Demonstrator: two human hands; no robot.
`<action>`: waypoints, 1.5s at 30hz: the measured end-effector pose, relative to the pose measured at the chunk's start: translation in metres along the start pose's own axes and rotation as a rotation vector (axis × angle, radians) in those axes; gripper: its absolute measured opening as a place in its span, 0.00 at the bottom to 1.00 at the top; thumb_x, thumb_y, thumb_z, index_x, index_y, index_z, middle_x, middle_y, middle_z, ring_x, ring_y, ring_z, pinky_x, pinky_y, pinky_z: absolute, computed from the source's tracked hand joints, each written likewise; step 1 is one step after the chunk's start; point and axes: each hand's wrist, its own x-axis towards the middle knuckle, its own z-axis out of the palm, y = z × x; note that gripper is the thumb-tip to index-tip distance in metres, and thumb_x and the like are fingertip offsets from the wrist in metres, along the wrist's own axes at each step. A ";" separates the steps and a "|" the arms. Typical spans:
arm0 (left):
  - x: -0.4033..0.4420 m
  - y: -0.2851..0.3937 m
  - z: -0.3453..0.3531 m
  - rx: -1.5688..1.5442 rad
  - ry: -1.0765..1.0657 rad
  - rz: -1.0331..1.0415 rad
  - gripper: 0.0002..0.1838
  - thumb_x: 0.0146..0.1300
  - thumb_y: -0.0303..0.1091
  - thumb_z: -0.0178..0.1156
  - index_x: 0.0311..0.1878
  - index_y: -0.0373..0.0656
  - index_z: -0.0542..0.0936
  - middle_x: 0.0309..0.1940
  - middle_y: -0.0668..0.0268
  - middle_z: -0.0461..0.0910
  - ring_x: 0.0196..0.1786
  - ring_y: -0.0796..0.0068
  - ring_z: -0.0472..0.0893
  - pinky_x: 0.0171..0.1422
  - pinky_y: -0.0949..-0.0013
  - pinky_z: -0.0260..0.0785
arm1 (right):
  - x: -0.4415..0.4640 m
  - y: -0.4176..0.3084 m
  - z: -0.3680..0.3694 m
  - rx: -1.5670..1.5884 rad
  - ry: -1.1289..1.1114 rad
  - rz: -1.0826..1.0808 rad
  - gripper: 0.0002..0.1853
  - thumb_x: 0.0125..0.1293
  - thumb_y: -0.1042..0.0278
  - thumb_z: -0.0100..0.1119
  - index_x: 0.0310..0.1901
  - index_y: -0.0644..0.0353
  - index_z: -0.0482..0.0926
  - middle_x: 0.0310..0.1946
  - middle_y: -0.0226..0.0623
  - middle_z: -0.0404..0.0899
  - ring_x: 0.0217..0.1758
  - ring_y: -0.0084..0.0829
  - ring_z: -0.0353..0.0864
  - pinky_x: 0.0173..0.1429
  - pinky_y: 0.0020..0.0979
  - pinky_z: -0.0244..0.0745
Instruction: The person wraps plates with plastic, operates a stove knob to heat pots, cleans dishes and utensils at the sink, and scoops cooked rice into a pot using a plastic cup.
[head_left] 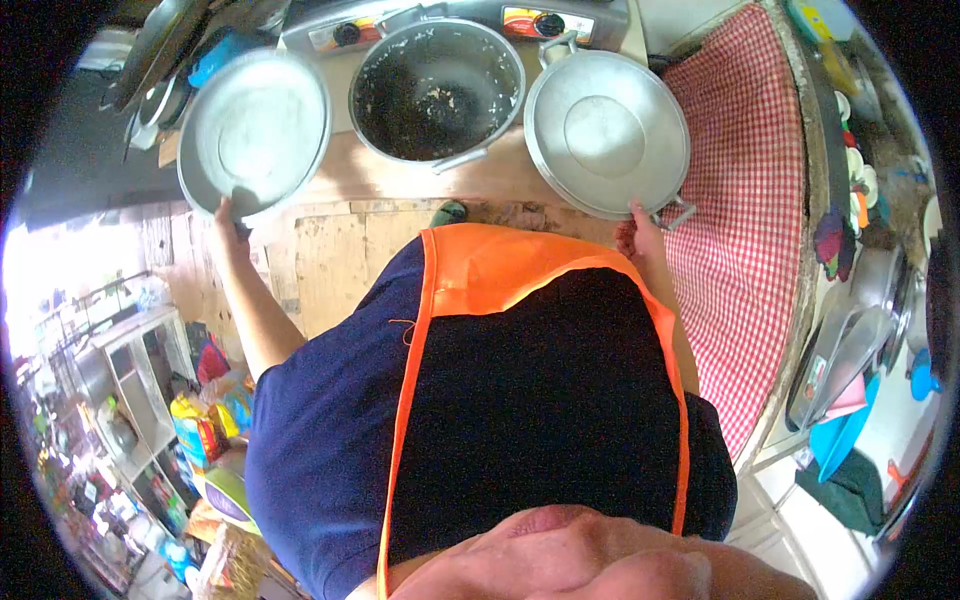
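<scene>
My left hand grips the near rim of a shallow round metal pan, thumb on top. The pan is tilted, with its pale inside facing me. My right hand is closed at the near rim of a round metal lid, beside a loop handle. Two loop handles stick out around this lid, and whether they belong to a pot under it I cannot tell. Between the two stands a deep metal pot, uncovered, with a dark inside and whitish bits stuck to its wall and bottom.
Behind the pot is a gas stove with black knobs. A red-and-white checked cloth covers the counter on the right. Basins and utensils lie farther right. A shelf cabinet and several packages stand at the left.
</scene>
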 end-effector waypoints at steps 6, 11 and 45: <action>-0.060 0.014 0.140 -0.081 -0.152 -0.008 0.21 0.57 0.39 0.54 0.49 0.36 0.67 0.41 0.57 0.72 0.38 0.66 0.76 0.35 0.64 0.73 | 0.002 -0.005 0.003 -0.020 -0.072 0.012 0.19 0.57 0.51 0.47 0.18 0.58 0.69 0.08 0.33 0.67 0.07 0.24 0.62 0.10 0.23 0.54; -0.065 -0.020 0.201 0.150 -0.251 -0.042 0.22 0.55 0.41 0.57 0.48 0.37 0.68 0.37 0.59 0.75 0.35 0.67 0.78 0.31 0.65 0.74 | -0.006 -0.012 0.008 0.039 -0.054 0.049 0.19 0.56 0.52 0.47 0.20 0.60 0.69 0.10 0.35 0.68 0.08 0.26 0.64 0.11 0.25 0.56; -0.038 0.043 0.187 -0.263 -0.764 -0.073 0.27 0.45 0.25 0.58 0.51 0.31 0.65 0.46 0.55 0.71 0.48 0.60 0.71 0.54 0.59 0.65 | -0.092 -0.085 0.275 -0.223 -0.314 -0.630 0.17 0.53 0.56 0.53 0.30 0.66 0.77 0.19 0.36 0.76 0.20 0.23 0.73 0.24 0.22 0.68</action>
